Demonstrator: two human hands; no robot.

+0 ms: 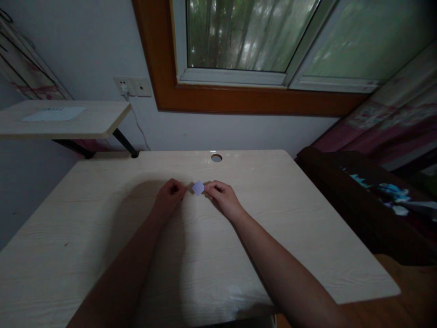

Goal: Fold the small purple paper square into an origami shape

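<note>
A small pale lilac square of paper is held above or against the pale wooden desk, turned so that one corner points up. My right hand pinches its right corner between thumb and fingertips. Just left of the paper, my left hand is closed, thumb and finger pressed together. A narrow gap shows between those fingertips and the paper's left corner. Whether anything tiny sits in the left pinch cannot be made out.
A round cable hole lies beyond my hands near the desk's back edge. At the left, a raised shelf on black legs carries a paper sheet. A white cable hangs from the wall socket. Dark furniture stands at the right.
</note>
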